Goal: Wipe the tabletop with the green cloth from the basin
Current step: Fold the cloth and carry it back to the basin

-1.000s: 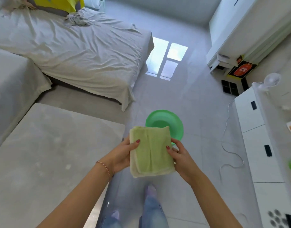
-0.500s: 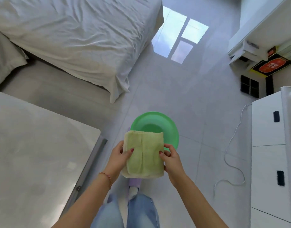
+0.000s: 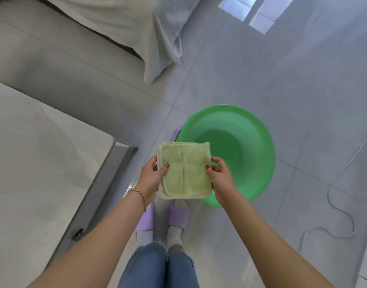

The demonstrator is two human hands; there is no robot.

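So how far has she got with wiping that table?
Done: the cloth is out of the basin and folded. In hand: the left hand and right hand each pinch a side of it, holding it up in front of the basin. Left: the table to her left is untouched, so all the wiping remains.

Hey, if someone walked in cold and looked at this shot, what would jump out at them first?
Most likely the folded green cloth at the centre, held up by its side edges between the left hand and the right hand. Just behind and to its right, the bright green basin sits on the grey tiled floor. The pale tabletop fills the left side, not yet touched by the cloth.
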